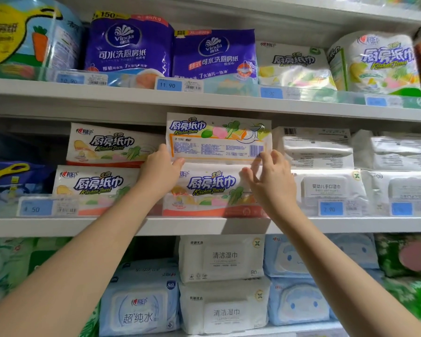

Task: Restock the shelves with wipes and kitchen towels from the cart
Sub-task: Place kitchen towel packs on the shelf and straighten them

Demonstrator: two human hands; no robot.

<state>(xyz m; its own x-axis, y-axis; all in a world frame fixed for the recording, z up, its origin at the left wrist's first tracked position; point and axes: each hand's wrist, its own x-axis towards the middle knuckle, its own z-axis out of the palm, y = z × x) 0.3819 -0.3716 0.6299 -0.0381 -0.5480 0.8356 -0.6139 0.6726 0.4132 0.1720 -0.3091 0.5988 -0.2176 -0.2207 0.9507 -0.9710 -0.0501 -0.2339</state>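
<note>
A white kitchen towel pack with a barcode facing me lies on top of another kitchen towel pack on the middle shelf. My left hand grips the upper pack's lower left corner, with the thumb under its edge. Over at the lower right corner, by the barcode, my right hand touches the pack with spread, fairly straight fingers. Two more packs of the same towel are stacked just to the left.
Purple towel packs and white towel rolls fill the top shelf. White wipes packs sit to the right on the middle shelf. Below are white and blue wipes packs. Price tags line the shelf rails.
</note>
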